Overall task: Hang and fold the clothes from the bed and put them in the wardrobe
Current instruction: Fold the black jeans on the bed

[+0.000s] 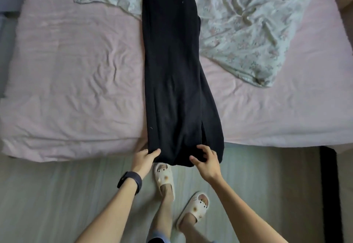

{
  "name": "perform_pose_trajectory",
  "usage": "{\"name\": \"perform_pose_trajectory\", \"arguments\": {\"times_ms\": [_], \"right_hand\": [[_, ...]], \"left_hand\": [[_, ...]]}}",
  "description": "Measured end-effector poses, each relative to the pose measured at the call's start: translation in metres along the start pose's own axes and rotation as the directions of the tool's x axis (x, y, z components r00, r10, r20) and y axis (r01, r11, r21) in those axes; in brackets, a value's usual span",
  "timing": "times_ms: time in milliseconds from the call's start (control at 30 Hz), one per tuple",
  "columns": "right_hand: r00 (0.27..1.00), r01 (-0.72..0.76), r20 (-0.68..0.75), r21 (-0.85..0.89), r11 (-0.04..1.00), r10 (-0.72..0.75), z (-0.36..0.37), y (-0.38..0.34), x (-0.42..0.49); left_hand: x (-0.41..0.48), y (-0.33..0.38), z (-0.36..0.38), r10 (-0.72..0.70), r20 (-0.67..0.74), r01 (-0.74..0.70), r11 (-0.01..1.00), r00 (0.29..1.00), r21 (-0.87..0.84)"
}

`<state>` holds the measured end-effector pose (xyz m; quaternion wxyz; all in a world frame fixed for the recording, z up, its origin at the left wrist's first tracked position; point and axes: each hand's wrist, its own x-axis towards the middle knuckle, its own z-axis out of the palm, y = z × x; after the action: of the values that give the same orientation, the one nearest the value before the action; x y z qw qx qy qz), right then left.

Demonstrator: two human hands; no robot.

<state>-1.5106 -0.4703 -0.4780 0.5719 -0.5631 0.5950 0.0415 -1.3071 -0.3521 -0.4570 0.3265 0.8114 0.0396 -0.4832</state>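
Pink bed (66, 70) fills the view; black garment (172, 70) lies along its middle, long axis running from far side to near edge, hem overhanging. Grips: left hand (145, 156) pinches the hem corner, right hand (207, 159) curls round the hem. Open sheet to the left, floral cloth (248, 32) to the right.

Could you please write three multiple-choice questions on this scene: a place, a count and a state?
1. Where does the black garment lie?
A) on the floor
B) lengthwise on the pink bed
C) on a hanger

2. How many slippers show?
A) one
B) two
C) three

3. What do the left hand and right hand do?
A) both grip the garment's hem
B) both hang idle
C) only one grips

1 B: it stretches along the bed.
2 B: one per foot.
3 A: both hands' fingers curl on the hem.
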Motion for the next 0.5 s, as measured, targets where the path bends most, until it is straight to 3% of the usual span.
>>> {"name": "perform_pose_trajectory", "arguments": {"times_ms": [133,267,333,400,500], "right_hand": [[0.993,-0.099,0.074,0.161,0.982,0.088,0.007,-0.008,-0.002],[0.949,-0.208,0.298,0.337,0.918,0.105,0.024,-0.025,-0.014],[0.939,-0.201,0.34,0.389,0.899,0.063,0.029,-0.025,-0.027],[0.973,-0.15,0.222,0.427,0.892,0.058,0.025,-0.033,-0.042],[0.993,0.038,-0.118,0.346,0.937,0.003,-0.002,-0.038,-0.068]], "left_hand": [[-0.022,0.003,-0.01,-0.001,-0.081,-0.015,0.981,0.997,-0.192],[-0.034,0.008,-0.032,0.048,-0.051,-0.058,0.978,0.998,-0.199],[-0.043,0.002,-0.04,0.047,-0.028,-0.051,0.985,0.999,-0.164],[-0.052,0.003,-0.047,0.072,-0.048,-0.079,0.986,0.996,-0.149],[-0.07,0.004,-0.043,0.119,-0.004,-0.119,0.988,0.993,-0.098]]}}
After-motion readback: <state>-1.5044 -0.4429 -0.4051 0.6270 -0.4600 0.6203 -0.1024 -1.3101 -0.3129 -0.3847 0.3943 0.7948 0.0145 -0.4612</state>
